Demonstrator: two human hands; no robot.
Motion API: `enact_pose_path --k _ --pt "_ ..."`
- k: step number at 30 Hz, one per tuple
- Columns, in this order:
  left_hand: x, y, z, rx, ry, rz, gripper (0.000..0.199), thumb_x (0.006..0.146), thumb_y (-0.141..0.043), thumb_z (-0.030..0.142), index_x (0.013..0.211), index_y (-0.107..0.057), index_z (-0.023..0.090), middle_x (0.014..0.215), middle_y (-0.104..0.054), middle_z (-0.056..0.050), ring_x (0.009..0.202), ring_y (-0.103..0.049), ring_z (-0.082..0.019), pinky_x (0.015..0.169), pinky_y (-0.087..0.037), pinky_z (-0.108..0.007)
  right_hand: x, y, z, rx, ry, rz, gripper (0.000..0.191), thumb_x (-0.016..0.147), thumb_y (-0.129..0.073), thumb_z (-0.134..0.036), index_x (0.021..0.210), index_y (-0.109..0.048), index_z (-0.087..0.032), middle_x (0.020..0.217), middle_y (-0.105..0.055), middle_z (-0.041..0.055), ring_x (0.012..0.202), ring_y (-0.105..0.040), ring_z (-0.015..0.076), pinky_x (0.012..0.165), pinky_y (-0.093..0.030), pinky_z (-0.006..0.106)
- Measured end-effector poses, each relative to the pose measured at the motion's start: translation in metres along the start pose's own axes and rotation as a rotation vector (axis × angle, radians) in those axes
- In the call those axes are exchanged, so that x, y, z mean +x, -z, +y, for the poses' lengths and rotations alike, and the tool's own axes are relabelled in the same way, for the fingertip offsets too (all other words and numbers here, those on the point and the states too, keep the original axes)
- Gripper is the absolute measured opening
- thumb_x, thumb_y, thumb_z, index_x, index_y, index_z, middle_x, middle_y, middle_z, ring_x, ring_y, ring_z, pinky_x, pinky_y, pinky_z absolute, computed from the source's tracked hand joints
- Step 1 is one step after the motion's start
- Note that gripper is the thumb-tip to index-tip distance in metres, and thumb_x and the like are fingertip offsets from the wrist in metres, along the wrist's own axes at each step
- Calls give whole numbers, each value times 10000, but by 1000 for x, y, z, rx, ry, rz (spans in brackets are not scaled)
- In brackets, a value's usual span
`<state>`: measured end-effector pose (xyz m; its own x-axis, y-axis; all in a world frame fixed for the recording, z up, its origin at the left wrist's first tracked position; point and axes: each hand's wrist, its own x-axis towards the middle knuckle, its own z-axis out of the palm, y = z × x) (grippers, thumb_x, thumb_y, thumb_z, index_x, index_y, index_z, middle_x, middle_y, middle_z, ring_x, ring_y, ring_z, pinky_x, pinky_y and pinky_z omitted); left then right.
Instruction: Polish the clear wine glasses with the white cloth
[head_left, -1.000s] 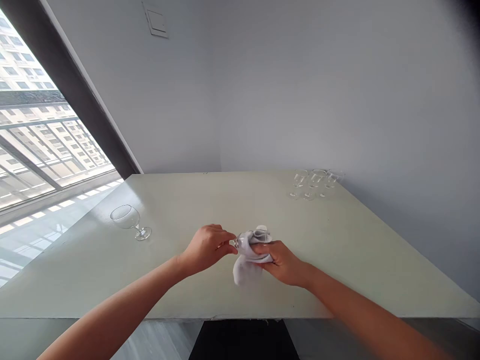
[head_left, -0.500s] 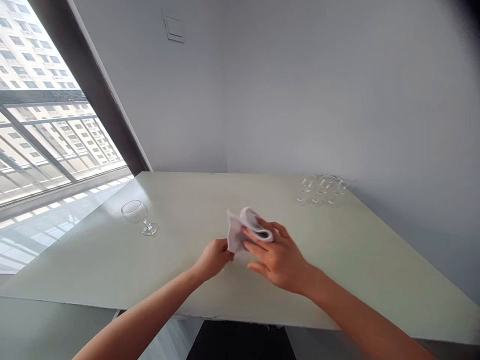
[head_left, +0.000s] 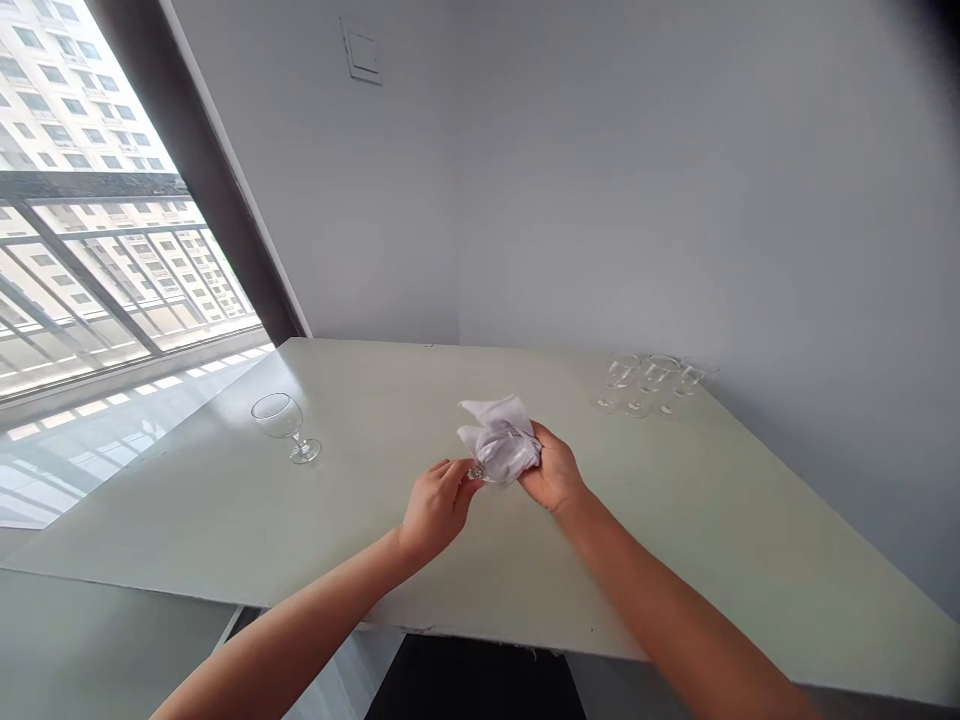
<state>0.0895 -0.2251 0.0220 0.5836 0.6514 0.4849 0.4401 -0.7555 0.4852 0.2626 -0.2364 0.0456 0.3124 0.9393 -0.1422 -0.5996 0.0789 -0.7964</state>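
Note:
Above the middle of the pale table (head_left: 375, 540), my left hand (head_left: 439, 505) pinches the stem of a clear wine glass (head_left: 504, 458), which lies tilted on its side in the air. My right hand (head_left: 551, 465) is closed around a white cloth (head_left: 495, 412), cupping it against the glass bowl from the right. Part of the cloth seems to be behind or inside the bowl, and its corners stick up to the left. The right fingers are mostly hidden behind the cloth and glass.
One wine glass (head_left: 281, 418) stands upright at the left of the table. Several more glasses (head_left: 660, 375) stand in a group at the back right, near the grey wall (head_left: 675, 180). A window with railings (head_left: 142, 270) is on the left.
My right hand has turned from over the cloth to beside and under it. The cloth now sits bunched at the glass bowl, and the glass shows more clearly. The view has shifted slightly.

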Motion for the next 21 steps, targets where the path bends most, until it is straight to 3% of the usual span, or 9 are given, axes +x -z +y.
enact_pose_path --k 3,6,10,14,18,21 --pt "12 -6 4 -165 149 39 364 867 -392 286 1225 -388 220 775 -557 2 605 -485 -106 590 -400 -235 -3 -6 10 165 20 59 66 702 -529 -257 665 -542 -204 633 -575 -7 635 -555 147 609 -472 281" --pt "29 -16 6 -236 230 102 408 850 -415 279 1256 -378 253 929 -516 -29 650 -494 -100 627 -431 -256 -11 -9 16 212 42 11 74 737 -503 -249 741 -567 -212 742 -590 1 707 -553 144 667 -472 285" --pt "46 -39 4 -276 285 176 406 835 -413 227 1240 -437 252 1103 -422 -89 877 -510 -150 749 -447 -316 -19 -6 32 102 114 -90 132 782 -539 -340 816 -575 -218 835 -588 8 802 -540 149 711 -453 277" --pt "48 -56 3 -272 296 170 384 832 -391 180 1183 -510 282 1264 -375 -95 1059 -430 -210 850 -405 -405 -14 4 45 -48 136 -54 251 732 -603 -425 884 -555 -231 870 -597 5 813 -542 152 648 -437 253" --pt "56 -44 1 -319 353 84 279 806 -459 244 1032 -619 277 1280 -430 -56 1099 -407 -245 924 -337 -464 -4 12 39 -26 -2 9 341 655 -652 -477 831 -557 -201 727 -590 -3 637 -540 138 528 -419 249" --pt "69 -24 -1 -694 511 -91 362 770 -538 334 1114 -561 224 1203 -501 -96 1021 -502 -227 855 -414 -396 -4 13 28 9 -129 -74 351 667 -636 -486 831 -581 -180 696 -588 12 582 -536 138 473 -409 251"
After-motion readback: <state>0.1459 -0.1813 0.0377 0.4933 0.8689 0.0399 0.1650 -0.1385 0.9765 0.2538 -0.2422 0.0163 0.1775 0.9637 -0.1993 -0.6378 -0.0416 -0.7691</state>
